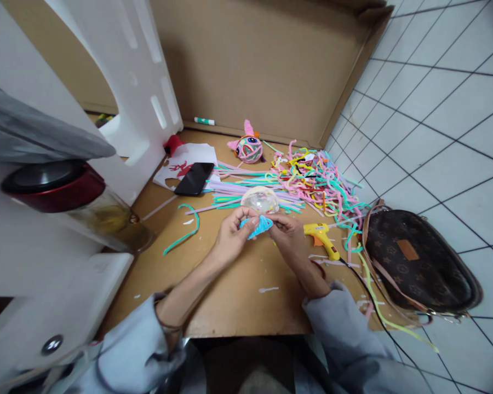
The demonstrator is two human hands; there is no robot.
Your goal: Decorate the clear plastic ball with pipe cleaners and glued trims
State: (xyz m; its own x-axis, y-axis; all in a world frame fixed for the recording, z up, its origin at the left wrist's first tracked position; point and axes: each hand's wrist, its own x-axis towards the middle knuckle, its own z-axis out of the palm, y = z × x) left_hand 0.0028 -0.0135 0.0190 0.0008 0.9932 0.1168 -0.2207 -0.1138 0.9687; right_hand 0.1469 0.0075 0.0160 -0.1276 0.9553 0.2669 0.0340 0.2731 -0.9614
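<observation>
Between my two hands is a small bright blue fuzzy piece [256, 227], flat and pointed toward the right, apparently shaped from pipe cleaner. My left hand [238, 227] pinches its left side with thumb and fingers. The fingertips of my right hand [286, 232] close on its right tip. Just beyond my fingers rests a clear round plastic ball [261, 200] with a pale rim. Behind that, straight lilac and green pipe cleaners [234, 192] lie in a bundle. To the right of my right hand lies a yellow glue gun [321, 236].
A tangled heap of pipe cleaners [312, 180] covers the back right. Farther back sits a pink-eared ball figure [248, 148]. A black phone [194, 179] lies on paper at left, near a glass bottle [119, 219]. A brown handbag [419, 260] stands at right, by the glue gun's cord.
</observation>
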